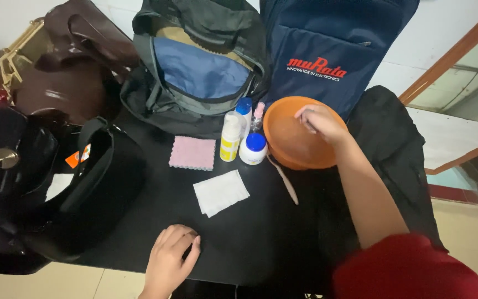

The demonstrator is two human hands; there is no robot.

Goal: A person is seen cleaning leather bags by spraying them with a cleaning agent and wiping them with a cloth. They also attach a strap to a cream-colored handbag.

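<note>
Nearest to us, our red sleeve [410,268] filled the lower right corner, and the bare forearm ran up from it to our right hand [321,123]. That hand reached into an orange bowl [289,149] at the far side of a black table [250,243], fingers curled down inside it near the far rim; we could not tell whether they gripped anything. Our left hand [170,259] lay at the near edge of the table, fingers loosely bent and holding nothing.

Just left of the bowl stood a small cluster: a squat white jar with a blue lid [254,148], a white and yellow bottle [230,136], a taller blue-capped bottle [244,109] and a small pink spray bottle [258,113] behind them. A pale wooden stick [284,181] lay on the table, slanting out from under the bowl's near rim. A pink cloth [192,153] lay flat to the left of the bottles, and a folded white cloth [221,192] lay nearer to us, between the pink cloth and our left hand.

Bags ringed the table: a black bag [45,210] at left, a dark brown handbag [67,72] behind it, an open grey and blue backpack [200,66] at centre, and a navy bag [333,50] behind the bowl.
</note>
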